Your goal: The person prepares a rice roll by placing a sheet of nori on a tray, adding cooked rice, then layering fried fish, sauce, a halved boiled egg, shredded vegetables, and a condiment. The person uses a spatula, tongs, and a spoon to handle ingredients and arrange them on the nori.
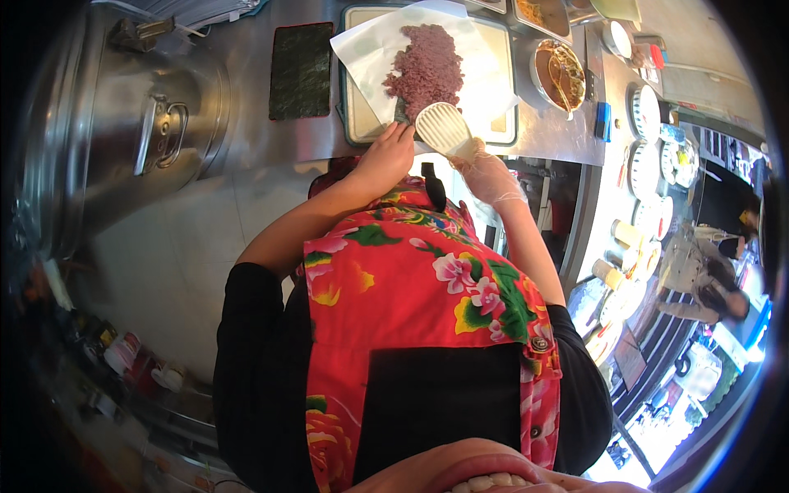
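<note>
My right hand [493,177], in a clear plastic glove, grips the handle of a white ribbed rice paddle [440,125]. The paddle's head rests over the near end of a mound of purple rice [427,66]. Beneath the rice lies white paper [370,49] on a pale cutting board [355,107] with a dark rim. A dark bit, perhaps seaweed, shows at the rice's near left side. My left hand [390,152] is at the paper's near edge, left of the paddle, fingers drawn together; what they pinch, if anything, is hidden.
A dark seaweed sheet [301,72] lies left of the board on the steel counter [246,90]. To the right stands a bowl of brown sauce [560,74] with a spoon, and a metal tray [542,18]. A large steel pot [123,148] stands left; plates [645,170] line the right side.
</note>
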`<state>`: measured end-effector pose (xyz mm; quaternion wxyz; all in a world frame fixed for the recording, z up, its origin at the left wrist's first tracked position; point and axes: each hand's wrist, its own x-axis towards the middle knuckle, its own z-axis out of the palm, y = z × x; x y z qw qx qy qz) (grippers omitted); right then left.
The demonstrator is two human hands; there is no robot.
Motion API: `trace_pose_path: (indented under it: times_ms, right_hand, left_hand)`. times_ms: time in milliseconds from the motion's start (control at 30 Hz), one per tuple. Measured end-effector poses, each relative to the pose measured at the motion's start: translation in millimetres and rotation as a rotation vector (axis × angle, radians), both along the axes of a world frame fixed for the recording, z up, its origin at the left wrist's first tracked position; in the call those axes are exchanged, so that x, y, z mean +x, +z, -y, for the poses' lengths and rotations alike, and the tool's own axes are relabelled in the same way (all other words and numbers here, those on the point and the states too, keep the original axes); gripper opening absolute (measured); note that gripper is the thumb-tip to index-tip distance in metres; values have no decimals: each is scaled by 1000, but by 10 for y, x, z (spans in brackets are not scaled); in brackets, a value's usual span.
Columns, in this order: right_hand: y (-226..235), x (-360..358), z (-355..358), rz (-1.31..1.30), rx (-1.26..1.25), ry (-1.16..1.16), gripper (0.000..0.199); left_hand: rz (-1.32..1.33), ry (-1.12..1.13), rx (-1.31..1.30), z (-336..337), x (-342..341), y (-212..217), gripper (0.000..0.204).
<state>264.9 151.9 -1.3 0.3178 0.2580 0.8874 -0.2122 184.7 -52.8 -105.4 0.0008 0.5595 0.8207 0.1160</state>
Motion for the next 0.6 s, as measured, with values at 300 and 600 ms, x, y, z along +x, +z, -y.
trace_pose_path:
  times_ms: [300,600]
  right_hand:
    - [59,187,232,50,-80,-176,72]
    - [64,-141,313,-58,30,25,78]
  left_hand:
    - [34,2,114,-29,-41,-66,37]
    - [70,-79,226,158,-114,-53,34]
